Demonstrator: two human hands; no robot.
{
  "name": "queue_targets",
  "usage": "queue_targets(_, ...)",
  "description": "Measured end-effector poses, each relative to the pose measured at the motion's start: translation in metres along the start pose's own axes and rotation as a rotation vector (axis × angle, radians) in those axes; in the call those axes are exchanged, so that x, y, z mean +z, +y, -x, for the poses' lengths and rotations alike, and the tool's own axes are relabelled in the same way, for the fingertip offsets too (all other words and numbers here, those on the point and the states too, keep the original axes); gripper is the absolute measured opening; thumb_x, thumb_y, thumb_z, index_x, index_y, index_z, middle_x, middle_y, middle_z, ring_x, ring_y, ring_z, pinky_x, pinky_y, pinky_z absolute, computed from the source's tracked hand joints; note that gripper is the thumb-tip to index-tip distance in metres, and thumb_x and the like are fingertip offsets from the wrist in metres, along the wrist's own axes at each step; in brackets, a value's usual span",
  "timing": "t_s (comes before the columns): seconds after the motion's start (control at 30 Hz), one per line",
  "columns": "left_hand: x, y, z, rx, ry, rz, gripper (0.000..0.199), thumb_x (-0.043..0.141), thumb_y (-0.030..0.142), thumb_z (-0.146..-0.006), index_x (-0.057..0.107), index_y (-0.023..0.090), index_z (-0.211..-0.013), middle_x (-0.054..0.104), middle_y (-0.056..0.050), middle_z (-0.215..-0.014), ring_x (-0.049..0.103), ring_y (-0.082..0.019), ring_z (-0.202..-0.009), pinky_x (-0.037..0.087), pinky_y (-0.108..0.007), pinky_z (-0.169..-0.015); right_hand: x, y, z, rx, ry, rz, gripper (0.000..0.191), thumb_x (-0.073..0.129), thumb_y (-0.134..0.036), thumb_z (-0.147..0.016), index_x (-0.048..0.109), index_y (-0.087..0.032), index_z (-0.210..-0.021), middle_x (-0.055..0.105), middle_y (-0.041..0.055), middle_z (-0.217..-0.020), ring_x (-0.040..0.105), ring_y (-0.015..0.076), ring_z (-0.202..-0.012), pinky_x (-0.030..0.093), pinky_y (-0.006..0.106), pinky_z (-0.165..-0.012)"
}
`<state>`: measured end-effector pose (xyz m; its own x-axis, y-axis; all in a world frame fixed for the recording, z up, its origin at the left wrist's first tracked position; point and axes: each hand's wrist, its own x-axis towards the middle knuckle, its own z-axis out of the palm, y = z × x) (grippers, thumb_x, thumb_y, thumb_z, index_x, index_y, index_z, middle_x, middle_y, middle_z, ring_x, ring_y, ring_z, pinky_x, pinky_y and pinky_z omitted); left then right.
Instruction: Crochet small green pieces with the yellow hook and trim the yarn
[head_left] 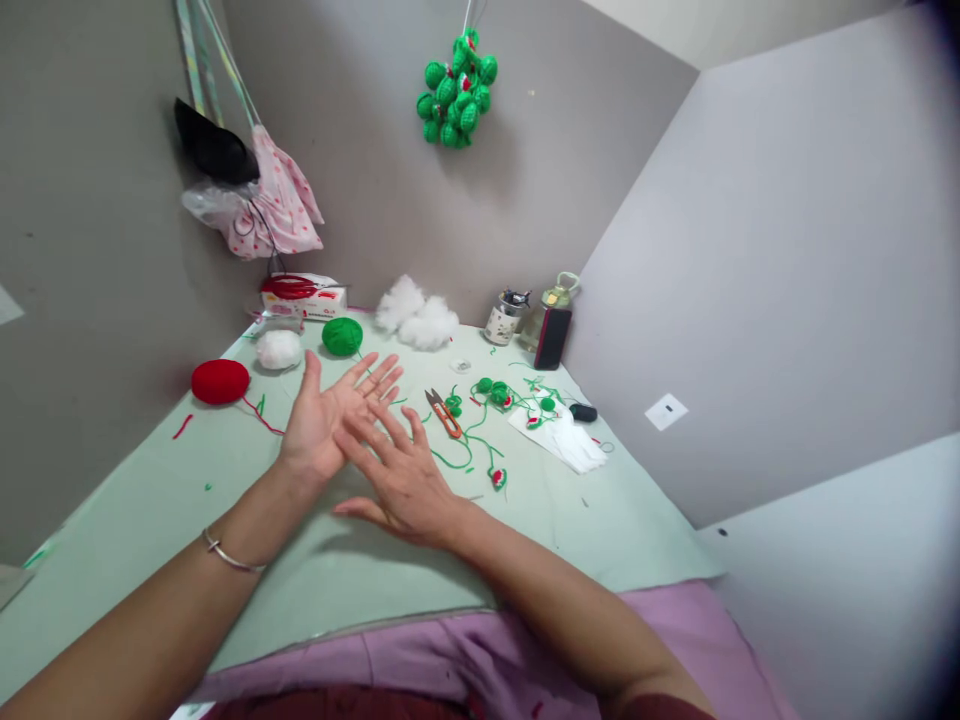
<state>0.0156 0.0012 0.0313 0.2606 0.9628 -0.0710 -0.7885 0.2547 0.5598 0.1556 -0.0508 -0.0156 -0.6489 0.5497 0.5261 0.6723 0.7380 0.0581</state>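
Palm up and fingers spread, my left hand point(330, 415) is raised over the middle of the table. My right hand point(409, 475), back upward with fingers apart, lies across it, its fingertips at the left palm. Neither hand holds anything. Just beyond the right hand are orange thread snips point(445, 414) with dark blades. Small green crocheted pieces point(495, 392) with loose green yarn tails lie to the right, and a red, white and green piece point(499, 478) sits nearer. A green yarn ball point(342, 337) stands behind the left hand.
On the left are a red yarn ball point(220, 382) and a white yarn ball point(279, 349). White stuffing point(417, 314) sits at the back, near a decorated tin point(502, 322), a phone point(553, 338) and a bottle point(559, 291). White paper point(566, 440) lies right. Green crocheted balls point(457, 95) hang above.
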Motion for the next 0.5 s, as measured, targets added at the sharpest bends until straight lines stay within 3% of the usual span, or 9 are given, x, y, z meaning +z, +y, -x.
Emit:
queue_targets(0.07,-0.01,0.006,-0.005,0.033,0.022,0.028,0.074,0.033,0.069,-0.099,0.055,0.013,-0.141,0.064,-0.017,-0.142,0.06,-0.026,-0.133,0.054,-0.035,-0.104,-0.005,0.02,0.002,0.057,0.042,0.045,0.058,0.046,-0.055,-0.101,0.05,-0.02,-0.148,0.049,0.0095,-0.159,0.025,0.0289,-0.156,0.009,0.056,-0.127)
queue_targets(0.13,-0.018,0.008,-0.009,0.034,0.094,0.056,0.065,0.037,0.064,-0.101,0.06,0.013,-0.134,0.069,-0.016,-0.132,0.066,-0.025,-0.124,0.056,-0.035,-0.102,-0.012,0.054,0.007,0.231,0.124,0.118,0.047,0.047,-0.044,-0.103,0.055,-0.023,-0.144,0.055,0.0092,-0.154,0.031,0.0284,-0.153,0.013,0.055,-0.126)
queue_targets(0.23,-0.024,0.007,-0.012,0.011,0.171,0.087,0.056,0.04,0.057,-0.103,0.064,0.011,-0.124,0.075,-0.015,-0.111,0.072,-0.023,-0.108,0.058,-0.035,-0.097,-0.032,0.119,0.027,0.614,0.203,0.277,0.045,0.045,-0.035,-0.102,0.055,-0.021,-0.144,0.057,0.0112,-0.151,0.035,0.0303,-0.15,0.019,0.057,-0.123)
queue_targets(0.3,-0.023,0.007,-0.011,0.005,0.173,0.097,0.051,0.04,0.053,-0.104,0.065,0.01,-0.118,0.075,-0.013,-0.1,0.073,-0.021,-0.099,0.06,-0.034,-0.093,-0.05,0.159,0.048,0.916,0.195,0.391,0.047,0.043,-0.027,-0.1,0.051,-0.023,-0.147,0.056,0.0093,-0.152,0.034,0.0287,-0.15,0.02,0.055,-0.122)
queue_targets(0.33,-0.022,0.006,-0.01,0.001,0.17,0.1,0.049,0.04,0.05,-0.105,0.066,0.01,-0.116,0.075,-0.012,-0.096,0.074,-0.02,-0.094,0.06,-0.034,-0.091,-0.059,0.177,0.061,0.998,0.205,0.414,0.049,0.039,-0.021,-0.099,0.05,-0.02,-0.147,0.056,0.0117,-0.151,0.034,0.0306,-0.15,0.019,0.057,-0.121)
queue_targets(0.4,-0.019,0.007,-0.008,-0.014,0.165,0.104,0.046,0.039,0.046,-0.106,0.067,0.009,-0.11,0.074,-0.01,-0.09,0.074,-0.019,-0.086,0.061,-0.033,-0.087,-0.073,0.203,0.086,1.106,0.214,0.434,0.052,0.033,-0.01,-0.096,0.051,-0.014,-0.145,0.058,0.0181,-0.147,0.037,0.0343,-0.147,0.022,0.061,-0.117)
queue_targets(0.5,-0.018,0.006,-0.007,-0.039,0.158,0.099,0.043,0.039,0.04,-0.107,0.067,0.007,-0.104,0.073,-0.009,-0.084,0.072,-0.017,-0.077,0.062,-0.031,-0.082,-0.08,0.226,0.117,1.221,0.19,0.432,0.048,0.041,-0.006,-0.092,0.057,-0.011,-0.137,0.066,0.0239,-0.13,0.051,0.0357,-0.133,0.034,0.062,-0.109)
